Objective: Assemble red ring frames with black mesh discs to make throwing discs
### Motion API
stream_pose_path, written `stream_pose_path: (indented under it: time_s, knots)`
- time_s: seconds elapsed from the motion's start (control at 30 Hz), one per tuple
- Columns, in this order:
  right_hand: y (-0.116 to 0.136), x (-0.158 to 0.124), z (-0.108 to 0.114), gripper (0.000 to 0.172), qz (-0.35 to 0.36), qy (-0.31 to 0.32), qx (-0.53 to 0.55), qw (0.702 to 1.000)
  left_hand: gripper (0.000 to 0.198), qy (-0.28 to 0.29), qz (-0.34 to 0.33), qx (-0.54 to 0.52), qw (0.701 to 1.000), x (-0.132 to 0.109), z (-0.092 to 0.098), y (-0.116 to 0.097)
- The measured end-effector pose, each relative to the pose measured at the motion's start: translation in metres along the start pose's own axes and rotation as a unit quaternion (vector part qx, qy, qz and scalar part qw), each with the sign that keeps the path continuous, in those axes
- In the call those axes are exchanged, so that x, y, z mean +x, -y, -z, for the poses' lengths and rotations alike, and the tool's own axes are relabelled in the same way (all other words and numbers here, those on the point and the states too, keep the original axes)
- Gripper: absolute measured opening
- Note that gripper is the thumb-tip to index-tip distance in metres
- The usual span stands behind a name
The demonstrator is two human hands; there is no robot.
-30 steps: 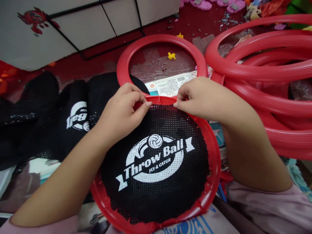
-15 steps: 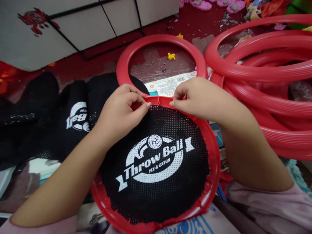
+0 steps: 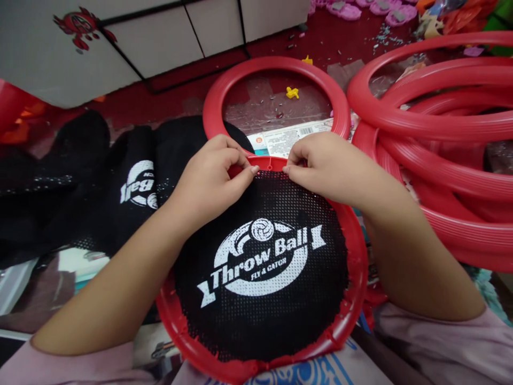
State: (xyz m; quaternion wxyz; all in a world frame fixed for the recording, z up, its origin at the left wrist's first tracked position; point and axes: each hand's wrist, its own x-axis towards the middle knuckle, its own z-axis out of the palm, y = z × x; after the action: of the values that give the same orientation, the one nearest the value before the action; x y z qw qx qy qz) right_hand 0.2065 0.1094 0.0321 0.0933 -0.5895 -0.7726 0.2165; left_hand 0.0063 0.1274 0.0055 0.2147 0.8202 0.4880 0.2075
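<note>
A red plastic ring (image 3: 351,321) rests on my lap, with a round black mesh (image 3: 256,326) stretched across its inside. White print on the mesh reads "Throw Ball, Fly & Catch". At the far edge, my left hand (image 3: 218,176) pinches the mesh's border against the ring. My right hand (image 3: 316,160) does the same just to the right, thumb and fingers closed on the mesh edge. Between the two hands a short stretch of the ring's inner face shows, with a small peg on it. The fingertips partly hide the mesh edge.
Several red rings (image 3: 436,125) are piled at the right. Another red ring (image 3: 212,101) lies beyond my hands, over a printed card (image 3: 294,138). Black mesh pieces (image 3: 84,182) lie at the left. A white box (image 3: 160,43) stands behind, and yellow bits (image 3: 292,93) lie on the floor.
The whole view has shifted slightly, so everything sits a little farther right. Both hands keep their pinch on the mesh edge, the fingers hardly moving.
</note>
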Motion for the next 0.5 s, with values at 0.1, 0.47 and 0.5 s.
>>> stream_pose_path:
  time_s: [0.1, 0.47, 0.5]
  knots:
    - [0.0, 0.0004, -0.0015, 0.019, 0.006, 0.001, 0.002, 1.0, 0.017, -0.004, 0.001, -0.001, 1.0, 0.0005, -0.0005, -0.0003]
    - [-0.0005, 0.0011, 0.0005, 0.016, 0.003, 0.008, 0.077, 0.997, 0.017, -0.012, -0.013, 0.002, 1.0, 0.0006, -0.0025, 0.0008]
    - [-0.0005, 0.0011, 0.0002, 0.016, 0.002, 0.005, 0.076, 0.997, 0.017, -0.013, -0.014, 0.001, 1.0, 0.0006, -0.0026, 0.001]
